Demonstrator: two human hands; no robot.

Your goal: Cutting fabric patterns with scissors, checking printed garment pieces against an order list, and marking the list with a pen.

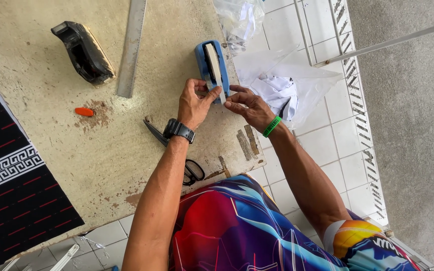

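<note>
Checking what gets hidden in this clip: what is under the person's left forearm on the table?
Scissors with black handles lie under the left forearm; a dark blade tip pokes out beside the wristwatch. The pivot and most of the blades are covered by the arm.

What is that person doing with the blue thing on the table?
The person is working at a worn table, seen from above. Both hands meet at the near end of a blue tape dispenser: the left hand pinches it there, and the right hand touches the same end with its fingertips. Nearby lie a black dispenser, a metal ruler, scissors, a small orange piece and clear plastic bags.
</note>
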